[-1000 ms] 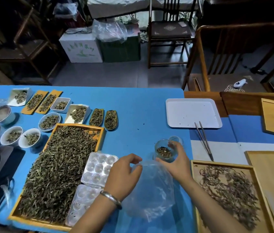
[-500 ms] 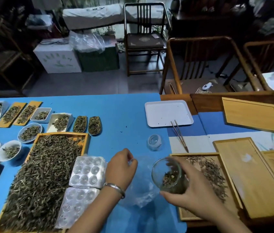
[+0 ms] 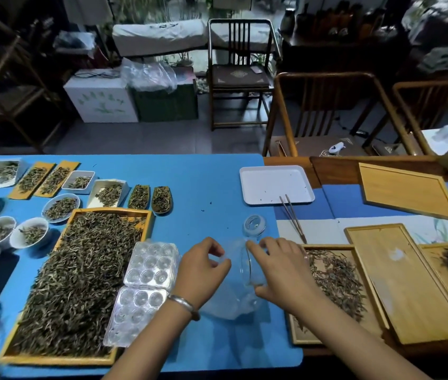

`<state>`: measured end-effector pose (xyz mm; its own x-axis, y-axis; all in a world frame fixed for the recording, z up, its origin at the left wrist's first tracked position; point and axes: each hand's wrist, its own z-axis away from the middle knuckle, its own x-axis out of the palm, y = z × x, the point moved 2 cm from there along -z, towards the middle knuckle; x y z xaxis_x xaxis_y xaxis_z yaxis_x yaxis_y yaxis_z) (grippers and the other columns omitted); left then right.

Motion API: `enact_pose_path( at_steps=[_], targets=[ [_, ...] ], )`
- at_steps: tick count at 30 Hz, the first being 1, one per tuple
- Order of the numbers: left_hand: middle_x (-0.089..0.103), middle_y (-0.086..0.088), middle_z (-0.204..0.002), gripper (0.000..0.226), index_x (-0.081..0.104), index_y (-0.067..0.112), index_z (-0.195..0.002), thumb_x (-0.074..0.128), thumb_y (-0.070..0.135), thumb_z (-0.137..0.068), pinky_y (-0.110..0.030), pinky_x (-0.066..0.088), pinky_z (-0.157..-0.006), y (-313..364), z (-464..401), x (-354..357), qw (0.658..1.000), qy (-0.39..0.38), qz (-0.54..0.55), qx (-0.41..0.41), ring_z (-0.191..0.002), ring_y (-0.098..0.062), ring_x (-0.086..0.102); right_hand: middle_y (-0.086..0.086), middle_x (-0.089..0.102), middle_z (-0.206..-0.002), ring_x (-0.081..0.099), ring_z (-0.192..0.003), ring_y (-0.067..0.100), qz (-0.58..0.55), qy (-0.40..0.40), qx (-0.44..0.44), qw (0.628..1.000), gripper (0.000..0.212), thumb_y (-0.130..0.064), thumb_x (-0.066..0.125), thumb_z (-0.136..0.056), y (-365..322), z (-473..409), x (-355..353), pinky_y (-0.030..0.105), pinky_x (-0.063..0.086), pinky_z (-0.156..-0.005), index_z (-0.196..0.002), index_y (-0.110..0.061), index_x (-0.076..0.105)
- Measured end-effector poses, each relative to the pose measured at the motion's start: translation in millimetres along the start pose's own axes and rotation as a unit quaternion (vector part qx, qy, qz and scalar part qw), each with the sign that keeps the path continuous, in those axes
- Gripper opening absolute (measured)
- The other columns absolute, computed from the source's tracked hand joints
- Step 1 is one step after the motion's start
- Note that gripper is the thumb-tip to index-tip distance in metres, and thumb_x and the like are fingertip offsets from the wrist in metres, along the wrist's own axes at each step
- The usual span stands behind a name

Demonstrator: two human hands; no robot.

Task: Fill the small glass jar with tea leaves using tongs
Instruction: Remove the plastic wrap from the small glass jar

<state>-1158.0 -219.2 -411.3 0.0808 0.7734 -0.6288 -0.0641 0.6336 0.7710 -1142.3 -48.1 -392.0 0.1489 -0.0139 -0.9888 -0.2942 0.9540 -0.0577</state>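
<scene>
The right hand grasps the small clear glass jar, tipped sideways, mouth toward nine o'clock, where the left hand pinches a clear plastic bag. Thin metal tongs lie at one o'clock, nearer the right hand.

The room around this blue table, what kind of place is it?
Probably a tea shop or tea-sorting workroom: a wooden tray heaped with loose leaves, small sample dishes of tea, and carved wooden chairs behind.

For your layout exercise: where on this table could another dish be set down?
Bare blue mat lies between the small tea dishes and the white tray. It is crowded left around the big tea tray and near both hands.
</scene>
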Motion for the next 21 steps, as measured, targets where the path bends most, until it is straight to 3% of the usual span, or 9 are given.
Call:
enact_pose_path(
  at_steps=[4, 7, 9, 11, 18, 21],
  targets=[
    [0.065, 0.011, -0.081, 0.008, 0.057, 0.022, -0.077, 0.065, 0.021, -0.080, -0.012, 0.035, -0.056, -4.8, 2.2, -0.5, 0.999, 0.022, -0.022, -0.014, -0.062, -0.005, 0.060, 0.010, 0.059, -0.106, 0.054, -0.094, 0.032, 0.093, 0.007, -0.043, 0.995, 0.080, -0.023, 0.080, -0.053, -5.1, -6.0, -7.0, 0.039, 0.043, -0.082, -0.128, -0.018, 0.051],
    [0.065, 0.009, -0.080, 0.008, 0.057, 0.021, -0.076, 0.064, 0.020, -0.080, -0.013, 0.036, -0.057, -5.5, 1.6, 1.4, 0.999, 0.037, -0.028, -0.021, -0.067, -0.011, 0.060, 0.012, 0.053, -0.114, 0.050, -0.103, 0.034, 0.112, 0.000, -0.076, 0.991, 0.071, -0.011, 0.067, -0.068, -9.7, -10.9, -8.5, 0.041, 0.038, -0.088, -0.133, -0.016, 0.041],
    [0.065, 0.008, -0.079, 0.008, 0.057, 0.022, -0.075, 0.063, 0.022, -0.080, -0.014, 0.035, -0.057, -6.0, 1.2, 2.6, 0.998, 0.047, -0.030, -0.031, -0.069, -0.012, 0.060, 0.012, 0.055, -0.110, 0.052, -0.100, 0.034, 0.140, 0.006, -0.087, 0.986, 0.061, -0.005, 0.060, -0.071, -11.7, -12.0, -11.4, 0.041, 0.040, -0.088, -0.130, -0.016, 0.045],
    [0.064, 0.008, -0.078, 0.009, 0.057, 0.022, -0.075, 0.063, 0.022, -0.081, -0.017, 0.037, -0.057, -7.2, 0.6, 3.6, 0.997, 0.052, -0.029, -0.042, -0.070, -0.013, 0.060, 0.012, 0.057, -0.106, 0.053, -0.094, 0.033, 0.167, 0.013, -0.103, 0.980, 0.056, -0.003, 0.056, -0.071, -13.4, -12.9, -13.5, 0.040, 0.042, -0.086, -0.126, -0.015, 0.048],
    [0.063, 0.008, -0.075, 0.008, 0.058, 0.019, -0.074, 0.063, 0.020, -0.081, -0.010, 0.035, -0.056, -15.1, -1.2, 4.5, 0.996, 0.058, -0.007, -0.071, -0.071, -0.010, 0.058, 0.018, 0.047, -0.117, 0.043, -0.104, 0.036, 0.188, 0.018, -0.149, 0.971, 0.064, -0.002, 0.057, -0.076, -18.4, -24.7, -11.6, 0.045, 0.033, -0.093, -0.134, -0.012, 0.033],
    [0.063, 0.008, -0.077, 0.009, 0.057, 0.020, -0.074, 0.063, 0.020, -0.081, -0.017, 0.040, -0.057, -17.8, -1.4, 3.9, 0.995, 0.055, 0.019, -0.079, -0.067, -0.014, 0.062, 0.018, 0.047, -0.116, 0.042, -0.103, 0.035, 0.180, 0.007, -0.148, 0.972, 0.065, -0.004, 0.059, -0.075, -20.6, -29.2, -9.5, 0.044, 0.033, -0.092, -0.133, -0.013, 0.033]
  ],
)
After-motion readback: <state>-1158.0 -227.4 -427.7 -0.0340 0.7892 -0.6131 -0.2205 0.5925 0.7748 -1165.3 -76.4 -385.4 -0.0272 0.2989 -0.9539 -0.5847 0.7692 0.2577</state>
